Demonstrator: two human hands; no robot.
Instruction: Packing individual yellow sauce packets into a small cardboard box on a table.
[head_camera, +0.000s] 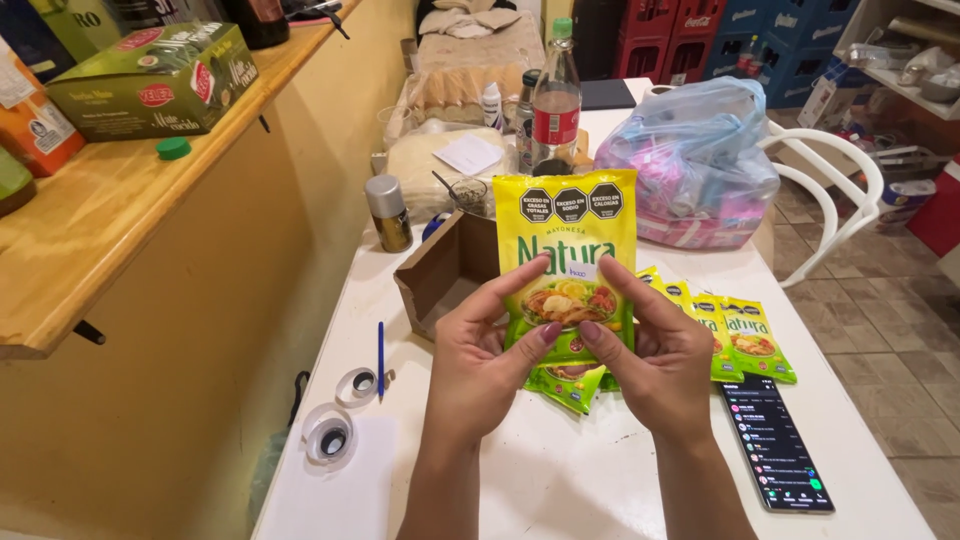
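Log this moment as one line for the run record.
left hand: holds sachet | right hand: holds same sachet, upright | more sachets on table | phone to the right

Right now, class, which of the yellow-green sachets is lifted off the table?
The large sachet pinched upright between the left hand and right hand; the other sachets lie flat on the white table.

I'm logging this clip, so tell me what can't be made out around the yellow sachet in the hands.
- Sachet lower part: head view, covered by left hand and right hand.
- Sachets on the table: count unclear, hidden behind the hands.
- Cardboard box: contents hidden by its walls.
- Phone screen: too small to read.
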